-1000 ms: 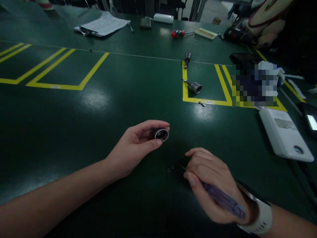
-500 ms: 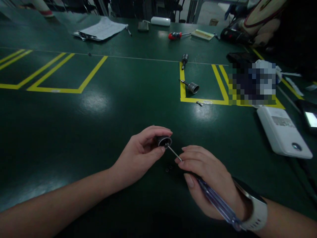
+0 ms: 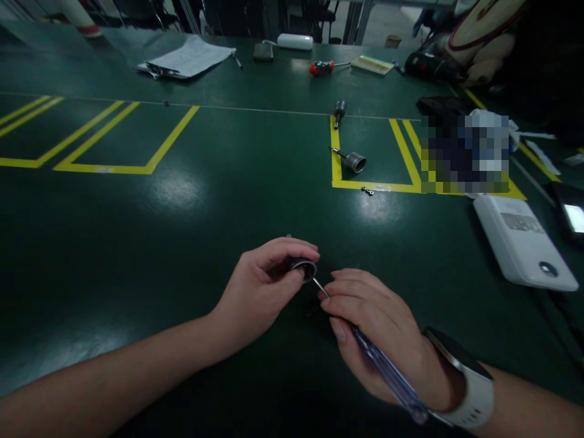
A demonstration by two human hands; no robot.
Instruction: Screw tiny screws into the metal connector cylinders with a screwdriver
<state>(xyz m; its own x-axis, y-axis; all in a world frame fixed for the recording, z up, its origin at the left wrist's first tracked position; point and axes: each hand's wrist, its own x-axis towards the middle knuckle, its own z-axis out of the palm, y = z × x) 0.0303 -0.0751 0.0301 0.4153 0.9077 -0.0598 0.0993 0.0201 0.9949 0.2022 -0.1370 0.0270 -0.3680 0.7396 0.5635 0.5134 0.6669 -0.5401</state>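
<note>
The right hand (image 3: 374,322), fingers closed, grips a purple screwdriver (image 3: 387,371), its tip hidden at a metal cup's (image 3: 310,263) mouth; a slanted push could slip. The left hand (image 3: 260,286) pinches that cup over the counter (image 3: 182,255); a loose pinch could let it twist.

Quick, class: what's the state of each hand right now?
Left hand: closed around a cup-shaped metal part.
Right hand: closed, holding a translucent-handled screwdriver.
</note>
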